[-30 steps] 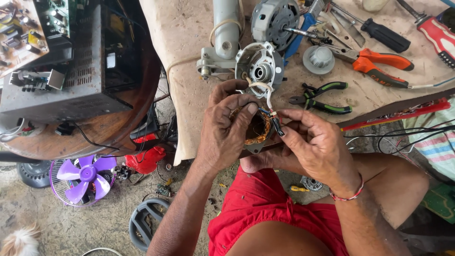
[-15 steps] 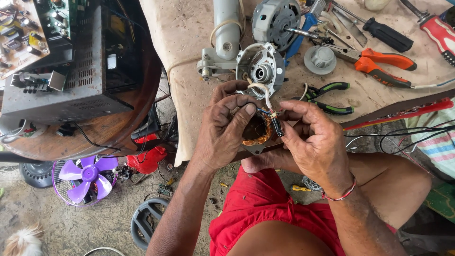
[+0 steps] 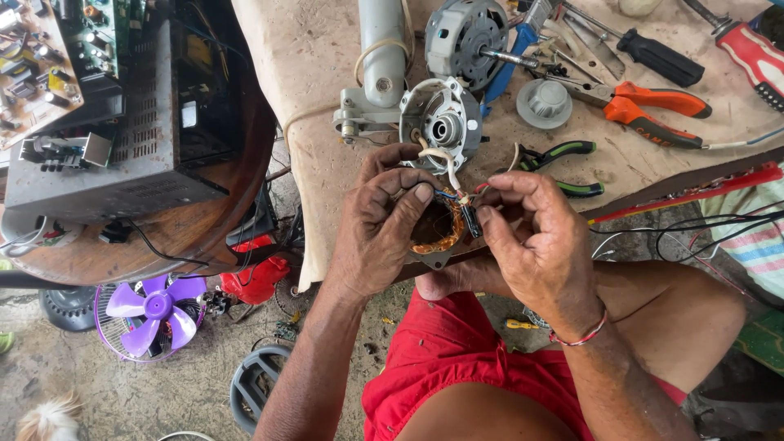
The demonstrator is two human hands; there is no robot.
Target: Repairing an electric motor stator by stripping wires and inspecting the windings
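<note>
Down at the edge of the cloth-covered table (image 3: 327,98), both hands close around a motor stator (image 3: 434,230), a metal frame with copper-coloured windings showing in its round opening. The left hand (image 3: 380,229) wraps the stator from its left side, fingers curled over the top and the thumb pressed across the front, its tip just beside a thin blue wire. The right hand (image 3: 535,241) comes in from the other side; its thumb and forefinger are pinched together on a small dark piece among the wires (image 3: 467,214) at the stator's right rim, the remaining fingers bent loosely. So the stator sits between the two palms, held above the lap and red shorts (image 3: 457,367), touching the left fingers along most of its rim.

White leads run up from it to a grey motor housing (image 3: 445,122) lying on the table just beyond the knuckles. Farther back lie green-handled pliers (image 3: 563,151), orange-handled pliers (image 3: 657,102) and a black-handled screwdriver (image 3: 657,57). Left of the table stands a black electronics chassis (image 3: 122,139), and a purple fan blade (image 3: 147,310) lies on the ground.
</note>
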